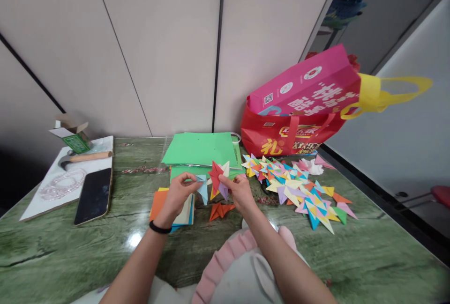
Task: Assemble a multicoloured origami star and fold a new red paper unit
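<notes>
Between finger and thumb, my left hand (181, 192) pinches a light blue folded paper piece (203, 189). Close beside it, my right hand (241, 190) grips a multicoloured origami star (217, 175) with red, cream, purple and yellow points. The blue piece is very near the star; I cannot tell whether they touch. Below the hands, an orange-red folded paper piece (221, 211) lies on the table. A stack of coloured paper squares (160, 201) sits partly behind my left hand and wrist.
To the right spreads a pile of folded paper pieces (291, 182), with red and pink gift bags (267, 130) behind. Green paper sheets (200, 148) lie at the back. On the left are a phone (94, 196), a hammer (87, 157), a bead string (63, 184) and a small green box (75, 141).
</notes>
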Available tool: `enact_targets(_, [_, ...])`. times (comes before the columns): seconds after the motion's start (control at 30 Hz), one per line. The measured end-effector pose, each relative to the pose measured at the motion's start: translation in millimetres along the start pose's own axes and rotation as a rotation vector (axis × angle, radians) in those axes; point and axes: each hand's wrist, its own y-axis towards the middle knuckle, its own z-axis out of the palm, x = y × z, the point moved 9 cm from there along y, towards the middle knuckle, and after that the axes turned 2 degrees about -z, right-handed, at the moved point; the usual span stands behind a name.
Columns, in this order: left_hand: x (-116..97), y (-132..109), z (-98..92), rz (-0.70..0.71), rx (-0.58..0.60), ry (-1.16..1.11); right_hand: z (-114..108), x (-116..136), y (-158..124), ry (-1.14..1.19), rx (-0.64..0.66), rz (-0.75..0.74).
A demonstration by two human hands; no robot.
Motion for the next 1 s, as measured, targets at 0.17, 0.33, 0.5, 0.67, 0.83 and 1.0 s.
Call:
enact_targets(0.17, [-3, 4, -7.4, 0.070, -0.037, -0.079, 0, 0, 0, -0.006, -0.007, 0.003])
enact_targets(0.33, [-18, -2, -1.6, 0.123, -0.005, -0.067, -3, 3, -1, -0.024, -0.057, -0.012])
enact_targets(0.5, [-18, -8, 11.3, 0.059, 0.107, -0.032, -6, 6, -1, -0.061, -0.080, -0.053])
enact_targets(0.67, [-12, -8, 10.1, -0.016, 0.085, -0.057, -7, 5, 0, -0.101, -0.079, -0.074])
enact_targets(0.83, [-25, -10, 3.1, 0.078, 0.004, -0.072, -6, 6, 1, -0.118, -0.059, -0.090])
enact_targets(1.0, [-36, -16, 1.2, 0.147, -0.059, -0.103, -5, 10, 0, -0.175, -0.050, -0.141])
